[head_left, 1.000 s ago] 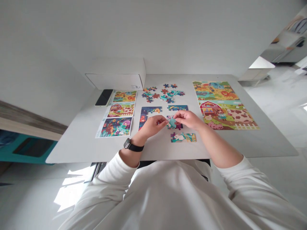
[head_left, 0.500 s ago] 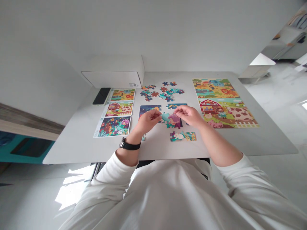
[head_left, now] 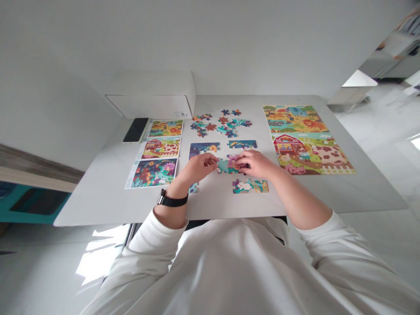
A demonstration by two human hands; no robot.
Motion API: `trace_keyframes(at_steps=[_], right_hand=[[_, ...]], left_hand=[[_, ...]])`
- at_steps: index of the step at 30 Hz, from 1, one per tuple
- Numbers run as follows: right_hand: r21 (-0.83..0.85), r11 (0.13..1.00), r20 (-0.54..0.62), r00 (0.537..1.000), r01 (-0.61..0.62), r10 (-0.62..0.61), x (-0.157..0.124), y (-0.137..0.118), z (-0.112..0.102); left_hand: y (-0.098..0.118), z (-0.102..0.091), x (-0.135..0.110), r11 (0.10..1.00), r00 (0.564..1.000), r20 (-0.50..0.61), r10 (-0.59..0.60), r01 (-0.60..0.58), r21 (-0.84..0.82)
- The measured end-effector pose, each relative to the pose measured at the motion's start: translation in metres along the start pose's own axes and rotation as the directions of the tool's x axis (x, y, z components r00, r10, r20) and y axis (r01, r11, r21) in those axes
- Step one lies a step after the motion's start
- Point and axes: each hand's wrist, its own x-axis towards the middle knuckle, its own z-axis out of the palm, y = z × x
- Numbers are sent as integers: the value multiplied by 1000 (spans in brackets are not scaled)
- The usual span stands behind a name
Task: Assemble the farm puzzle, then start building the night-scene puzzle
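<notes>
My left hand (head_left: 201,168), a black watch on its wrist, is closed with thumb and fingertips at the left edge of a teal jigsaw puzzle piece (head_left: 222,165). From the other side my right hand (head_left: 255,163) has its fingers bent over a purple puzzle piece (head_left: 231,160), hiding part of it. Teal and purple pieces lie side by side, apparently joined. Above them are a dark blue joined section (head_left: 205,148) and a blue strip (head_left: 242,144). Below is a strip with a white rabbit (head_left: 250,186). Another piece (head_left: 193,188) shows partly behind my left wrist.
Loose puzzle pieces (head_left: 211,127) are scattered toward the back. A sheet of three pictures (head_left: 155,173) and a phone (head_left: 135,130) lie left, before a white box (head_left: 151,105). Two finished-looking pictures, savanna (head_left: 295,119) and farm (head_left: 311,154), lie right.
The purple and teal pieces have come down between my hands. My right fingers have moved slightly left and lower, over the purple piece; the left hand has shifted slightly left.
</notes>
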Motion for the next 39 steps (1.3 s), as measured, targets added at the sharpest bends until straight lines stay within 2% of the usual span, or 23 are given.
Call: trace_keyframes(at_steps=[5,9,15,20,23,26,28,34,39], right_hand=[[2,1000,-12,1000,0,0,-1,1,-1],[-1,1000,-14,1000,7,-7,-1,1,0],[0,1000,-9,1000,12,-12,-2,2,-1],[5,1000,-13,1000,15,-15,-1,3,0],[4,1000,-22,1000,13,-13,-1,3,1],[1,1000,-29,1000,4,-4,-2,3,1],[3,1000,-27,1000,0,0,-2,2,1],[13,1000,-9,1000,-3,3,-2,1,0],[10,1000,-7,1000,-17,17,-2,2,0]], left_hand=[[2,-10,-5,995,993,66,-97,96,13],[8,-17,-8,982,970,153,-187,183,38],[12,-16,-9,970,932,267,-244,233,73],[14,-15,-12,970,927,291,-236,206,129],[15,-20,-14,964,945,223,-237,200,176],[15,-24,-15,957,982,70,-176,154,248],[16,-21,-15,946,994,33,-101,86,313],[23,3,-19,893,976,211,57,-144,426],[19,9,-23,863,953,257,158,-260,433]])
